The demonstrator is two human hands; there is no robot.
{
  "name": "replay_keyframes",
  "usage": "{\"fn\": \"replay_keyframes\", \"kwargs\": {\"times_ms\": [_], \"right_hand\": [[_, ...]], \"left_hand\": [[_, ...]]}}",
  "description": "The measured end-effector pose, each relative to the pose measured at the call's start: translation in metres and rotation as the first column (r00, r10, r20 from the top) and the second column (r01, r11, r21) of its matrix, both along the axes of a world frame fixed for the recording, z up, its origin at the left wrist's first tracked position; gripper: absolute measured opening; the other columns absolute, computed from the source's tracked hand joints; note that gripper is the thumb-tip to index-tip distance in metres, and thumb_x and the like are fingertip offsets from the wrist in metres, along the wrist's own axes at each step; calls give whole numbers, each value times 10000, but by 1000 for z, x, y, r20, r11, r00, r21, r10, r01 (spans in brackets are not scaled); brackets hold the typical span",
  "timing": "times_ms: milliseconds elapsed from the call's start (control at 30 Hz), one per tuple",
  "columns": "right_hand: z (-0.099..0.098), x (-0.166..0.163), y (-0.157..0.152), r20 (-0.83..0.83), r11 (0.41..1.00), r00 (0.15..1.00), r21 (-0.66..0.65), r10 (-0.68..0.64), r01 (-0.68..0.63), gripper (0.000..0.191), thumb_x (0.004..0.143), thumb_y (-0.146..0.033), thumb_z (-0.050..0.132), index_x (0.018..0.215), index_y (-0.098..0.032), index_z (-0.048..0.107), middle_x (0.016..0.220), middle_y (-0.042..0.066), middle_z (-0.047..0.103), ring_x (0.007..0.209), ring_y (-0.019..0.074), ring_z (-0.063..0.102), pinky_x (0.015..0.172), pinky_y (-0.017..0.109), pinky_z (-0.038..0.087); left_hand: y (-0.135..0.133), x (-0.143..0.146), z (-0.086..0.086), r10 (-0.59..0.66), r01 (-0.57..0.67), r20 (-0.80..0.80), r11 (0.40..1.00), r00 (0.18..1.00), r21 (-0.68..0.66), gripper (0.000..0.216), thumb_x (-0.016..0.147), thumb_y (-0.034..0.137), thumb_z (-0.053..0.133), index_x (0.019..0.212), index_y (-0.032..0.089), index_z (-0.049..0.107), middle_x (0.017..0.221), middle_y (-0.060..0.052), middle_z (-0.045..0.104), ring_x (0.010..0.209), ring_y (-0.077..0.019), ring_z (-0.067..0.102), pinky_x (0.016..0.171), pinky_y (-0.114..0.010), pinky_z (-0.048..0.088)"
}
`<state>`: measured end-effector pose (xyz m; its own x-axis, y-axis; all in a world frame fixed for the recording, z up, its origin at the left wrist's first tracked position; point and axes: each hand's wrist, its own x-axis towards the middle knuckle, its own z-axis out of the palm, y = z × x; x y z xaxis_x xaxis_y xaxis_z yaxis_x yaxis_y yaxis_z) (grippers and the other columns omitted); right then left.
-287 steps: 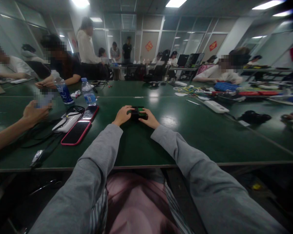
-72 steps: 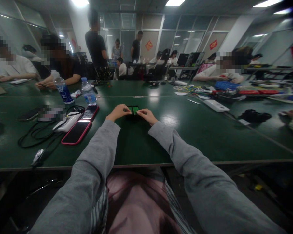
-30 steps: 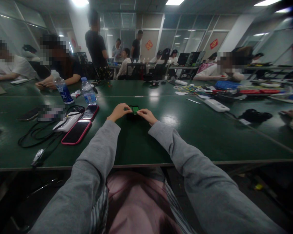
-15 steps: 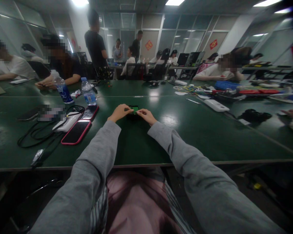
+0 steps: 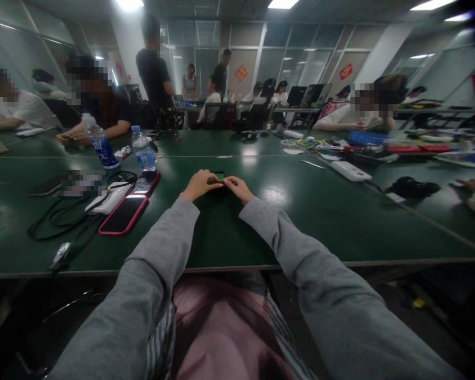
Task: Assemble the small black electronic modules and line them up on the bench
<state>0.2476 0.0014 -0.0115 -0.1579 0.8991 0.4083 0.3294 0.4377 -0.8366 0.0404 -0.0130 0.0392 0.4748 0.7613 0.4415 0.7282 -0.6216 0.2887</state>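
Note:
A small black-framed case (image 5: 224, 173) with a flat green board (image 5: 219, 176) inside lies on the green table (image 5: 237, 232) in front of me. Its near part is hidden behind my fingers. My left hand (image 5: 200, 184) curls round the left and near side of the case, thumb and forefinger stretched towards the right hand. At the near right corner, my right hand (image 5: 238, 188) is closed in a pinch. The fingertips of both hands nearly meet there. Anything small between them is too hidden to make out.
To the left lie a red-rimmed phone (image 5: 124, 215), a second phone (image 5: 147, 182), a white power bank (image 5: 110, 198) with black cables, and two water bottles (image 5: 144, 150). Right hold a white device (image 5: 350, 171), a black bundle (image 5: 414, 187) and tangled wires (image 5: 320, 146). Other people sit around.
My left hand has shifted slightly right and towards me, its fingers now reaching across the near side of the case. My right hand has barely moved. Less of the green board shows.

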Motion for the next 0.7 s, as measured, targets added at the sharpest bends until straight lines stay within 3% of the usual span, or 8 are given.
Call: {"fn": "replay_keyframes", "kwargs": {"times_ms": [200, 333, 467, 700], "right_hand": [[-4, 1, 3, -17, 1000, 1000, 11, 6, -6, 514, 806, -661, 575, 973, -192, 703, 895, 45, 660, 837, 175, 576, 800, 334, 494], [-7, 2, 7, -72, 1000, 997, -5, -1, 0, 435, 849, -574, 552, 1035, -200, 674, 952, 50, 659, 874, 181, 591, 827, 354, 508], [-9, 0, 9, -102, 1000, 995, 7, 5, -5, 380, 852, -506, 579, 1062, -199, 651, 1039, 62, 659, 968, 185, 607, 942, 385, 489], [-8, -3, 5, -138, 994, 990, -108, 1, -16, 497, 865, -566, 598, 1200, -199, 587, 1158, 102, 657, 1117, 201, 610, 1029, 404, 460]], "left_hand": [[0, -1, -2, 23, -23, 46, 1000, 999, 2, 365, 928, 533, 508, 1056, 254, 705, 1083, -55, 636, 1021, -222, 552, 918, -379, 445], [5, -8, -7, 104, -107, 141, 994, 985, 20, 359, 1007, 337, 346, 1213, 247, 627, 1186, -66, 626, 1093, -215, 556, 980, -403, 435], [12, -16, -14, 117, -115, 146, 993, 982, -22, 367, 971, 203, 353, 1209, 248, 628, 1238, -62, 614, 1148, -220, 553, 1009, -432, 443], [25, -18, -28, 112, -93, 214, 991, 970, -96, 386, 970, 218, 335, 1255, 218, 595, 1293, -90, 582, 1235, -215, 535, 1049, -434, 447]]}}
